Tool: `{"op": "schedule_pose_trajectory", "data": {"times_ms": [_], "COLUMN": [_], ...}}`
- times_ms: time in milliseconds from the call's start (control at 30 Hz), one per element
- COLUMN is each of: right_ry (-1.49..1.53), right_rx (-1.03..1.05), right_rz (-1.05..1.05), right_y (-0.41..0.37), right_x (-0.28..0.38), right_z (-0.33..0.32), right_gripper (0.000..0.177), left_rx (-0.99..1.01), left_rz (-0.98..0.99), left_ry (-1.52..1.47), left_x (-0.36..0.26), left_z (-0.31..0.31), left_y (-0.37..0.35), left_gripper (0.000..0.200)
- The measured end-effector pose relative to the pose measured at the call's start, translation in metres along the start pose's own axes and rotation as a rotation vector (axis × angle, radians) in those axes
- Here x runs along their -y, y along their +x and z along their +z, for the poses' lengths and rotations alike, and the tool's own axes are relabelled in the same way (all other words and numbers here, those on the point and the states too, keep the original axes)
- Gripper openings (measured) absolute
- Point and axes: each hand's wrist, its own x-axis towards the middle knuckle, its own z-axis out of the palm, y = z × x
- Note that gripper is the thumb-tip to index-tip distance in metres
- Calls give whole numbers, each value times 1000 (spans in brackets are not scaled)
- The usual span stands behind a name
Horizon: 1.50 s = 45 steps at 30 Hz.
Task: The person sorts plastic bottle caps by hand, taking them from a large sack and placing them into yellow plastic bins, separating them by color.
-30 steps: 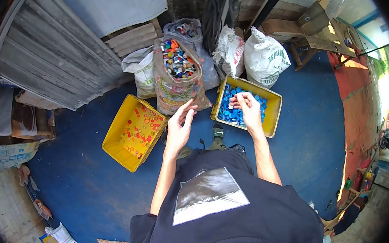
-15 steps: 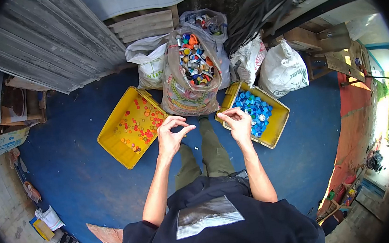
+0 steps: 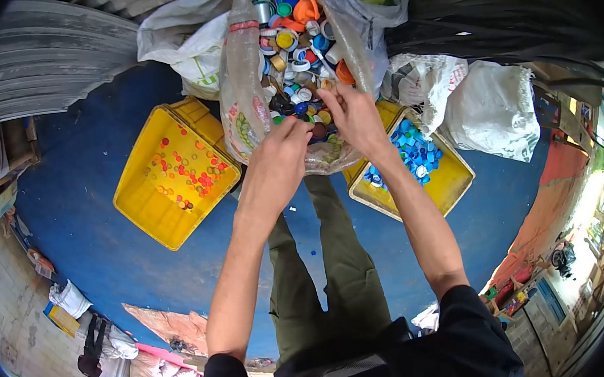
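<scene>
A large clear plastic sack [image 3: 242, 85] stands upright with its mouth wide apart, full of mixed bottle caps [image 3: 297, 62] in many colours. My left hand [image 3: 278, 156] is over the sack's near rim, its bent fingers drawn together among the lower caps, beside a brown cap [image 3: 320, 131]. Close by on the right, my right hand [image 3: 359, 121] reaches in with fingers curled down at the caps. What either hand's fingertips hold, if anything, is hidden. To the left is a yellow crate [image 3: 146, 214] with red and orange caps; to the right, another yellow crate [image 3: 454, 187] contains blue caps.
White woven sacks [image 3: 494, 108] stand behind the right crate, and another white sack [image 3: 190, 50] behind the left one. Corrugated metal sheet [image 3: 21, 63] lines the upper left. A few small bits lie on the blue floor [image 3: 85, 202]. A person [image 3: 91, 358] is at lower left.
Both hands have moved forward from above the floor between the crates to the caps in the sack. The view has tipped and moved closer to the sack.
</scene>
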Motion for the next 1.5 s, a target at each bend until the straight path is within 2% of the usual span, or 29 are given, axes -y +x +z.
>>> {"op": "schedule_pose_trajectory", "data": {"times_ms": [33, 133, 167, 267, 300, 367, 467, 567, 667, 767, 867, 967, 1033, 1100, 1167, 1267, 1367, 1467, 1500], "right_ry": [-31, -207, -269, -564, -616, -719, -686, -628, -549, -693, -800, -485, 59, 270, 157, -394, -753, -697, -668], "right_rx": [32, 91, 137, 272, 342, 482, 500, 499, 543, 735, 726, 751, 516, 413, 455, 850, 835, 674, 669], "right_rz": [-23, -179, -212, -413, -387, -334, -370, -386, -350, -279, -324, -132, -123, -94, -47, -150, -248, -436, -413], "right_y": [5, -6, -10, -26, -30, -34, -31, -16, 10, 19, 24, 40, 43, 45, 46, 44, 28, 25, 26], "right_x": [-7, -30, -34, -64, -65, -60, -38, -46, -48, -42, -68, -43, -36, -33, -34, -52, -55, -76, -79], "right_z": [3, 12, 11, 5, 0, -12, -22, -10, 16, 39, 74, 48, 42, 36, 29, 37, 57, 63, 63], "right_gripper": [23, 25, 30, 31, 25, 17, 12, 28, 27, 25, 29, 36, 38, 39, 38, 33, 15, 11, 14], "left_rx": [73, 197, 296, 378, 434, 410, 376, 351, 319, 322, 353, 332, 315, 303, 297, 271, 242, 228, 213], "left_rz": [25, 106, 136, 123, 116, 100, 75, 67, 76, 66, 54, 65, 66, 66, 74, 93, 105, 92, 97], "left_ry": [103, 142, 204, 385, 419, 385, 321, 271, 264, 290, 295, 297, 293, 290, 295, 321, 357, 382, 385], "left_x": [6, 19, 19, 15, 12, 7, 0, 1, 5, 4, 2, 5, 6, 6, 6, 3, 1, 0, 1], "left_z": [8, 29, 32, 55, 60, 62, 56, 46, 41, 35, 33, 36, 35, 35, 36, 39, 43, 51, 53], "left_y": [5, 8, 7, -8, -10, -14, -18, -20, -26, -27, -27, -30, -31, -32, -33, -32, -33, -31, -32], "left_gripper": [30, 39, 37, 33, 31, 31, 34, 37, 39, 38, 37, 35, 34, 33, 31, 28, 22, 18, 17]}}
